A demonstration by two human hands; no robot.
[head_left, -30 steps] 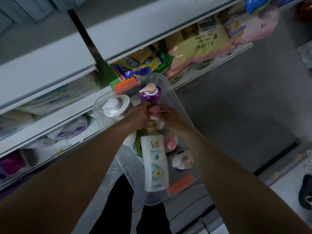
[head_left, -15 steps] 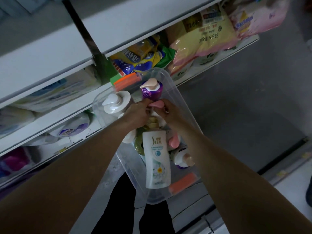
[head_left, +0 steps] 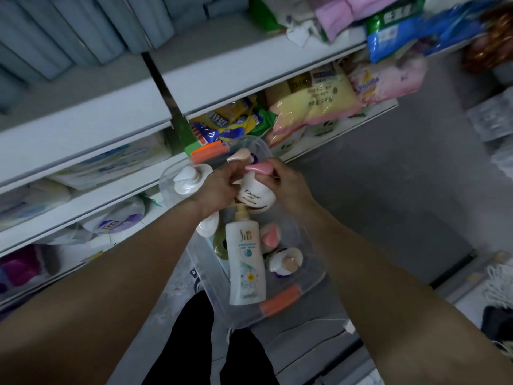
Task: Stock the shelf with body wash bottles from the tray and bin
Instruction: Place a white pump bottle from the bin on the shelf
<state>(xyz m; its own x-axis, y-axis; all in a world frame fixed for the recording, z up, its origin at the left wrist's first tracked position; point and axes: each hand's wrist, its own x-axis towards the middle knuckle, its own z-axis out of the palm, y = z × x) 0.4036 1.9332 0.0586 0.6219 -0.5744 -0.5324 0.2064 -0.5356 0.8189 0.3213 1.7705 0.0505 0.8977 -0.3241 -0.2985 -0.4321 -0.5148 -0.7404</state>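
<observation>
Both hands' fingers (head_left: 222, 176) clamped round Dove bottle (head_left: 254, 197): rigid, slick, likely heavy; safest held at body below pink pump (head_left: 258, 168).

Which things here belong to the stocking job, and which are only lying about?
Job:
- Dove bottle, gripped by left hand and right hand
- white bottle lying in the clear bin
- white pump bottle
- shelf

Lying about:
- yellow bag
- pink pack
- blue-yellow packs
</observation>
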